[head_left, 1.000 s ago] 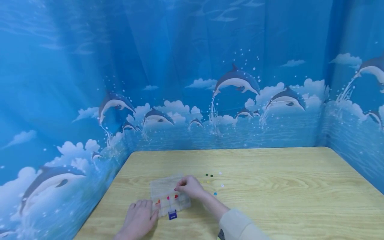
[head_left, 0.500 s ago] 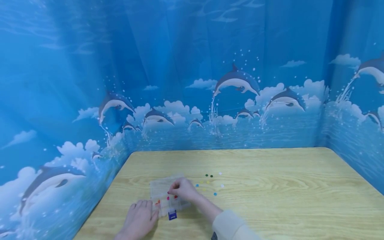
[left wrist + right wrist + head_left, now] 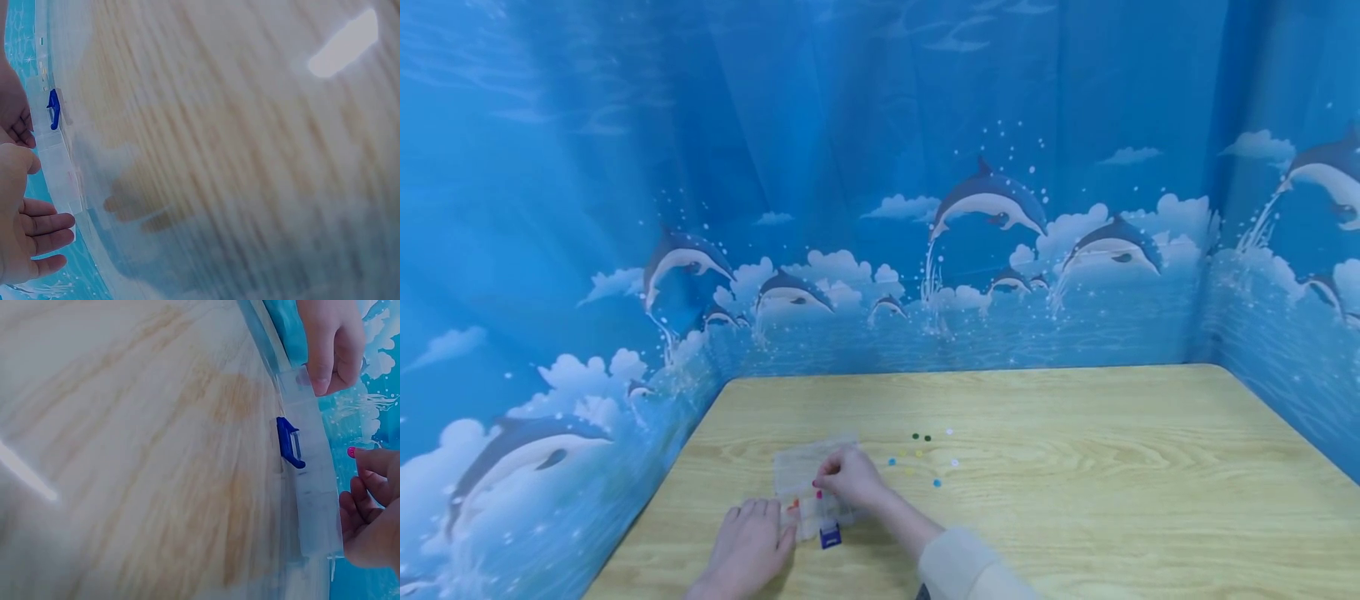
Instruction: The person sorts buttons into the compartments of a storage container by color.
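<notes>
Wooden table [image 3: 1075,500], dolphin-print backdrop [image 3: 880,208]

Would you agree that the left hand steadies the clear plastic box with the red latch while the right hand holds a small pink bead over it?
Not quite: the latch is blue, not red, as the right wrist view shows plainly. The rest stands: the left hand rests against the clear plastic box, and the right hand pinches a small pink bead over it.

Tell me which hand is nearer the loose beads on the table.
Right. The right hand is over the clear box, just beside the beads; the left hand rests at the box's far side.
</notes>
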`<state>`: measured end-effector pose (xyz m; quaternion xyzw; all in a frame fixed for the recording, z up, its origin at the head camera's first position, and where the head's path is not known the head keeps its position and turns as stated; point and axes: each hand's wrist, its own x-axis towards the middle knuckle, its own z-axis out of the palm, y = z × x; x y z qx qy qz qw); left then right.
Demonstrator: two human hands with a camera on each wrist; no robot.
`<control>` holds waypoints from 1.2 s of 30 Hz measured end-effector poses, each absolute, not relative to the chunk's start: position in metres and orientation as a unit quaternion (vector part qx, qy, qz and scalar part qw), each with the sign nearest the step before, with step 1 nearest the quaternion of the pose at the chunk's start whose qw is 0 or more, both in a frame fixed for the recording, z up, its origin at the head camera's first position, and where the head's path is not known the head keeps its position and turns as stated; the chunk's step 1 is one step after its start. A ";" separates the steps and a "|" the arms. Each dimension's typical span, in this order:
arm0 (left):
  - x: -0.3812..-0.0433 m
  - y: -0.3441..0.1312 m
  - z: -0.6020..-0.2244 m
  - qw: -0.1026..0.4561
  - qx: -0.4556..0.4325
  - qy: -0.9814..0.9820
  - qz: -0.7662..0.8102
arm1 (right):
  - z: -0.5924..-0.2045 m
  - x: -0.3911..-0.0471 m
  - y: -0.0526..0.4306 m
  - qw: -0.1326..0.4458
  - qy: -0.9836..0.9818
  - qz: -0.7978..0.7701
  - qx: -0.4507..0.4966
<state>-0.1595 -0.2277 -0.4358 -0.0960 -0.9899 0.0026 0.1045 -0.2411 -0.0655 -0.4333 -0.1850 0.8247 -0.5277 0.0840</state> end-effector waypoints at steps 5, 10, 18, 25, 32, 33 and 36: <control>-0.159 -0.228 -0.436 0.113 -0.101 -0.988 0.003 | -0.435 -0.240 -0.069 0.073 0.826 -0.526 -0.191; -0.160 -0.228 -0.438 0.126 -0.105 -0.986 0.006 | -0.435 -0.239 -0.071 0.066 0.831 -0.517 -0.194; -0.159 -0.227 -0.436 0.130 -0.107 -0.986 0.005 | -0.435 -0.239 -0.073 0.060 0.839 -0.505 -0.192; -0.158 -0.226 -0.433 0.106 -0.097 -0.990 0.000 | -0.437 -0.240 -0.074 0.065 0.845 -0.497 -0.187; -0.158 -0.225 -0.433 0.106 -0.097 -0.990 -0.001 | -0.439 -0.241 -0.070 0.039 0.829 -0.519 -0.203; -0.158 -0.225 -0.432 0.105 -0.096 -0.990 -0.002 | -0.439 -0.241 -0.069 0.040 0.826 -0.524 -0.204; -0.158 -0.225 -0.432 0.092 -0.090 -0.992 -0.004 | -0.437 -0.242 -0.066 0.054 0.816 -0.540 -0.199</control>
